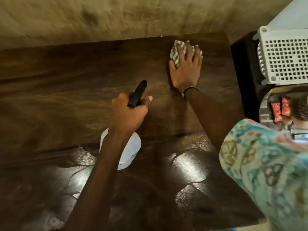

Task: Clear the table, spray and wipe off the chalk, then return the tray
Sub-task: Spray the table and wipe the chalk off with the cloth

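Observation:
The dark wooden table point(66, 97) fills most of the view. My left hand point(128, 112) grips the black trigger head of a white spray bottle point(133, 147), held upright just above the table's middle. My right hand point(186, 69) lies flat, fingers spread, pressing a striped green-and-white cloth point(175, 52) onto the far right part of the table. The tray point(265, 112) sits off the table at the right edge, holding red snack packets point(281, 110). Wet glossy patches shine on the near part of the table. I see no chalk marks.
A white perforated plastic crate point(283, 55) stands on a dark surface right of the table. A beige wall point(116, 17) runs along the table's far edge. My patterned sleeve point(266, 164) covers the near right corner.

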